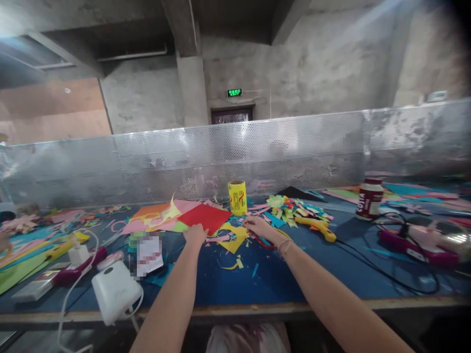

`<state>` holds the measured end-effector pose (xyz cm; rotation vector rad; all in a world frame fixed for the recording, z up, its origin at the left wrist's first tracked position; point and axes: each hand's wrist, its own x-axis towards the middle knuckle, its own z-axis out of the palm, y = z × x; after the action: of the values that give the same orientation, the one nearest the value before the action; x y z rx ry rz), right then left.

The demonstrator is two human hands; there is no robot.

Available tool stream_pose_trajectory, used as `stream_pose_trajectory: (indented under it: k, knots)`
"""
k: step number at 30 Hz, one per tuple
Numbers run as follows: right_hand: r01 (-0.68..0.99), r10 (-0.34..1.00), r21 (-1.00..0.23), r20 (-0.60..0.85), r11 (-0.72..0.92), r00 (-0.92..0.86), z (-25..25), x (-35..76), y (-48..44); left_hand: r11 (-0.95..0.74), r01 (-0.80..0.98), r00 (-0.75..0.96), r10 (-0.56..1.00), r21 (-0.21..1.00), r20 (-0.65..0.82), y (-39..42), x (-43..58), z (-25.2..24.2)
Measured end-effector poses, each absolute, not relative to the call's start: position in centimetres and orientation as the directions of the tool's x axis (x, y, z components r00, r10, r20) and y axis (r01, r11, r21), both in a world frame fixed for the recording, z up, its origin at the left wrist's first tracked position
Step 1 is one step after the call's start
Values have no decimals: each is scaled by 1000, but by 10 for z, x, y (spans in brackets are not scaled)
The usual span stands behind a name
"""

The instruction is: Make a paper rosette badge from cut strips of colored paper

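My left hand (196, 233) grips the near edge of a red sheet of paper (206, 218), which is held over other coloured sheets. To its right, my right hand (256, 228) has its fingers drawn together in a pinch; what is between them is too small to make out. Under that hand shows a red loop (264, 243), like a scissors handle, and I cannot tell whether the hand touches it. Between and below the hands lies a yellow paper (235, 239) with cut edges. Just behind them stands a yellow printed roll (237, 198).
A yellow glue gun (318, 226) with a black cord lies to the right, before a heap of paper scraps (290, 208). A dark red bottle (369, 200) stands farther right. A white device (116, 289) sits at the front left edge. A perforated metal screen (176, 162) backs the table.
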<state>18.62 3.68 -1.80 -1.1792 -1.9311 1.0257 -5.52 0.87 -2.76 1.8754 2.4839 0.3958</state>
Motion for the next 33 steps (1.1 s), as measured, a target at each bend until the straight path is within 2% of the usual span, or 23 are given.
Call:
stream_pose_trajectory:
  k: [6, 12, 19, 25, 29, 33]
  knots:
    - [475, 904, -815, 132, 332, -406, -21, 186, 38, 207, 956, -247, 950, 206, 192, 10, -54, -29]
    - [516, 883, -758, 166, 399, -439, -22, 188, 39, 117, 930, -203, 954, 347, 223, 13, -53, -32]
    - [566, 871, -701, 164, 433, -463, -18, 188, 34, 135, 964, -180, 966, 230, 186, 11, -53, -28]
    - [589, 862, -670, 160, 452, -481, -19, 188, 34, 43, 972, -81, 985, 232, 155, 14, -52, -34]
    - [588, 848, -653, 167, 477, -502, -23, 187, 36, 211, 932, -257, 958, 295, 124, 15, -53, -36]
    - [594, 840, -636, 167, 492, -517, -25, 186, 37, 399, 771, -521, 844, 497, 130, 17, -74, -24]
